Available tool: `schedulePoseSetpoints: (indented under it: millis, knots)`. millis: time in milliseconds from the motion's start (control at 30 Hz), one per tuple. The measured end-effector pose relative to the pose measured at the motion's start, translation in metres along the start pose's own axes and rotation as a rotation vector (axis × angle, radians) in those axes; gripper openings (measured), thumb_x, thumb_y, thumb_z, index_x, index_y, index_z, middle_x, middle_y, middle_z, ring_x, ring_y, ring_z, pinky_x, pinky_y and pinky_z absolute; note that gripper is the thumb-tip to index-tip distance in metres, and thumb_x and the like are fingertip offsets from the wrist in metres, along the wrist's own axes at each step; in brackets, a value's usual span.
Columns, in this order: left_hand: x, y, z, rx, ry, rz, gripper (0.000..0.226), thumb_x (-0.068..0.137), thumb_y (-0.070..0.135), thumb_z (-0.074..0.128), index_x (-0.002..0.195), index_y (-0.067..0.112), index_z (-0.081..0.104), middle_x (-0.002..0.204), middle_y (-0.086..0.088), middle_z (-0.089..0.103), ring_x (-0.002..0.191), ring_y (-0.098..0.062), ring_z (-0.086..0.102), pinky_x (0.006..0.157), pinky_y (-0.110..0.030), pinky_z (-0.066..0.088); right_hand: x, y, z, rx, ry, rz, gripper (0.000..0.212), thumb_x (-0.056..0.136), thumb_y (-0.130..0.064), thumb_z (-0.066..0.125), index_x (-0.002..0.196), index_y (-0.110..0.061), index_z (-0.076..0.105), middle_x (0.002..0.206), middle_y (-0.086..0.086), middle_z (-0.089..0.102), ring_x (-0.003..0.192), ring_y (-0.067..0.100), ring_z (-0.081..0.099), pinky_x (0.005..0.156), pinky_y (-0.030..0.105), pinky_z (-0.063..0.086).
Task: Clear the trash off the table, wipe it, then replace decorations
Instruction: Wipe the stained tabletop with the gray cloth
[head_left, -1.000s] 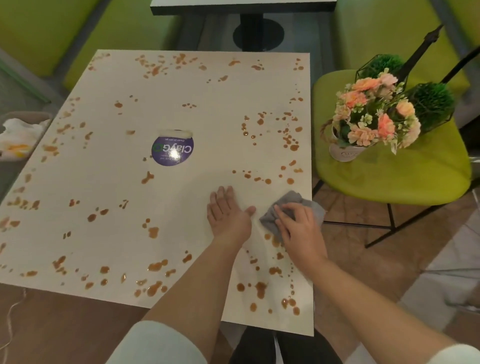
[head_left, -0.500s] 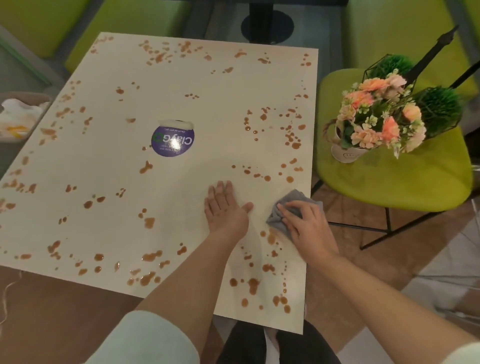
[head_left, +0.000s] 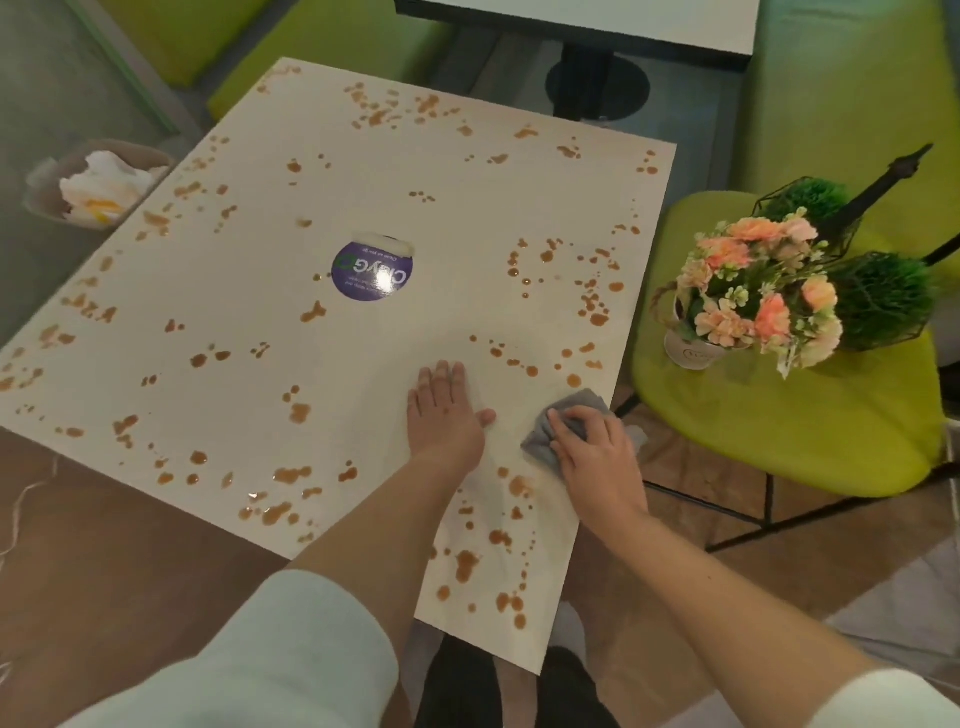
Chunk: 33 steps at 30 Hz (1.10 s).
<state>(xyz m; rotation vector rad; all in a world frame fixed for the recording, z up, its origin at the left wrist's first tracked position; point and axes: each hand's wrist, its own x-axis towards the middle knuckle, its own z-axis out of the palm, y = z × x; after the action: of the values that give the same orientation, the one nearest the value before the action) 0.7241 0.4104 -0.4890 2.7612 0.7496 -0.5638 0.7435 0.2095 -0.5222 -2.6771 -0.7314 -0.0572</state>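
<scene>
Pale square surface (head_left: 249, 322) spattered with brown spots (head_left: 298, 413), round purple sticker (head_left: 372, 271) near centre, left hand (head_left: 444, 413) flat and grey cloth (head_left: 563, 426) under right hand (head_left: 597, 457) near right edge.

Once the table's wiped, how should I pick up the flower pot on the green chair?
Probably grip the white flower pot low on its body, coming from the table side, where its wall shows bare. The flowers spread wide over the rim, and the dark green plants crowd its far side, so a grasp from above looks blocked.
</scene>
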Motion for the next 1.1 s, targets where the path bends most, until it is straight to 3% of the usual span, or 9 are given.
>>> schedulePoseSetpoints:
  millis: [67,167,333,467,567,700,800,900,1100]
  knots:
    - [-0.003,-0.001,-0.004,-0.034,0.046,0.023,0.071,0.102,0.048,0.034,0.156,0.015,0.003,0.163,-0.008,0.002,0.15,-0.028,0.003,0.121,-0.038,0.01,-0.009,-0.017,0.004,0.007,-0.022,-0.112,0.04,0.09,-0.024,0.069,0.129,-0.021,0.064,0.12,0.004,0.06,0.107,0.025,0.048,0.085,0.043,0.052]
    - [-0.017,-0.003,-0.012,-0.126,0.181,0.066,0.046,0.103,0.036,0.038,0.145,0.018,0.037,0.148,-0.007,0.038,0.133,-0.026,0.035,0.105,-0.037,0.034,-0.016,-0.017,0.0,0.029,-0.107,-0.318,0.041,0.09,-0.028,0.067,0.131,-0.027,0.063,0.122,0.0,0.059,0.111,0.023,0.048,0.088,0.04,0.05]
    - [-0.073,-0.019,-0.005,-0.42,0.455,-0.185,0.03,0.103,0.029,0.036,0.123,0.031,0.06,0.122,0.005,0.059,0.116,-0.019,0.047,0.093,-0.036,0.036,0.019,-0.009,-0.004,0.007,-0.183,-0.238,0.039,0.098,-0.033,0.054,0.137,-0.026,0.057,0.125,0.003,0.055,0.11,0.028,0.047,0.087,0.047,0.049]
    - [-0.113,-0.04,0.023,-0.622,0.588,-0.66,0.025,0.102,0.023,0.039,0.119,0.025,0.057,0.123,-0.002,0.052,0.116,-0.022,0.044,0.091,-0.035,0.037,-0.002,-0.023,-0.005,-0.002,-0.252,-0.339,0.048,0.1,-0.042,0.033,0.141,-0.025,0.052,0.127,0.001,0.053,0.114,0.023,0.038,0.095,0.044,0.047]
    - [-0.129,-0.048,0.043,-0.697,0.644,-0.955,0.025,0.1,0.022,0.048,0.123,0.017,0.051,0.13,-0.011,0.046,0.119,-0.029,0.04,0.097,-0.041,0.036,-0.002,-0.016,-0.013,-0.041,-0.377,-0.5,0.055,0.102,-0.047,0.02,0.151,-0.029,0.034,0.14,-0.002,0.042,0.125,0.019,0.026,0.11,0.039,0.03]
    - [-0.128,-0.052,0.056,-0.948,0.655,-1.221,0.043,0.098,0.034,0.052,0.133,0.012,0.041,0.137,-0.013,0.039,0.125,-0.031,0.037,0.102,-0.043,0.032,0.028,-0.034,0.001,-0.066,-0.41,-0.405,0.053,0.105,-0.043,0.024,0.156,-0.028,0.018,0.15,0.004,0.028,0.137,0.026,0.02,0.115,0.041,0.017]
    - [-0.12,-0.056,0.061,-1.263,0.715,-1.303,0.052,0.1,0.047,0.041,0.139,0.011,0.037,0.14,-0.009,0.043,0.124,-0.029,0.044,0.1,-0.043,0.037,0.019,-0.049,0.008,-0.052,-0.377,-0.408,0.056,0.104,-0.043,0.02,0.155,-0.022,0.022,0.148,0.006,0.03,0.134,0.027,0.022,0.113,0.043,0.016]
    - [-0.118,-0.058,0.061,-1.567,0.799,-1.345,0.058,0.101,0.056,0.025,0.134,0.011,0.04,0.124,-0.006,0.056,0.098,-0.026,0.053,0.082,-0.036,0.04,0.005,-0.035,0.0,-0.083,-0.442,-0.508,0.061,0.1,-0.051,0.011,0.155,-0.027,0.018,0.149,-0.001,0.023,0.137,0.022,0.015,0.113,0.034,0.001]
    - [-0.113,-0.061,0.066,-1.466,0.713,-1.402,0.069,0.099,0.06,0.008,0.134,0.013,0.046,0.119,-0.007,0.062,0.088,-0.022,0.047,0.078,-0.034,0.033,0.04,-0.052,0.015,-0.024,-0.392,-0.414,0.05,0.105,-0.042,0.024,0.152,-0.028,0.02,0.156,-0.002,0.02,0.146,0.021,0.008,0.121,0.037,0.002]
